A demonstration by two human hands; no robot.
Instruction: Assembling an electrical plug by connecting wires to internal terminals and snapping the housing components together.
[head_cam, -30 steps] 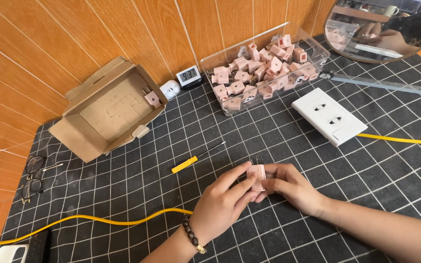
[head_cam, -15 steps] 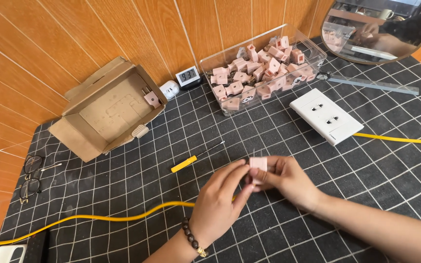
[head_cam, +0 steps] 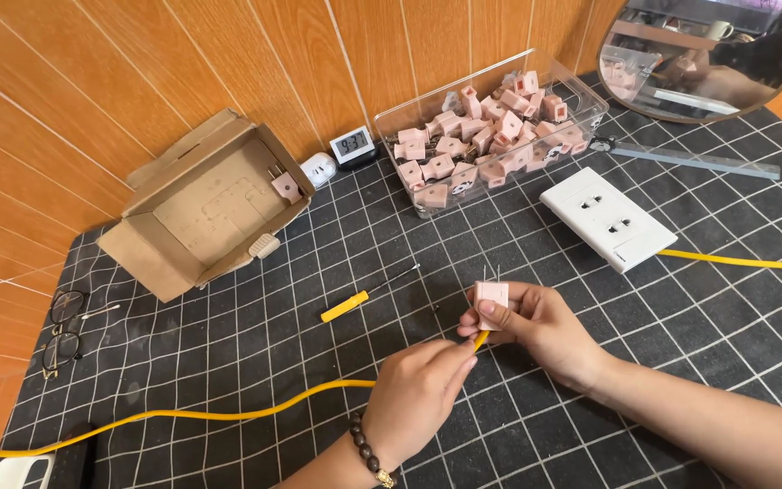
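My right hand [head_cam: 536, 330] holds a pink two-pin plug [head_cam: 491, 297] upright, prongs pointing up, thumb on its front face. A yellow cable [head_cam: 228, 414] enters the plug from below. My left hand [head_cam: 416, 398], with a bead bracelet at the wrist, pinches that cable just under the plug. The cable trails left across the black gridded mat [head_cam: 228, 362] toward the lower left corner.
A yellow-handled screwdriver [head_cam: 366, 295] lies just left of the hands. Behind are a clear bin of pink plugs [head_cam: 491, 136], a white wall socket plate [head_cam: 606, 217] with a yellow cable, an open cardboard box [head_cam: 201, 208], a small digital clock [head_cam: 353, 145], glasses [head_cam: 65, 330], a mirror [head_cam: 708, 54].
The plug has been turned upright with its prongs up. My left hand slid down from the plug body to the yellow cable beneath it.
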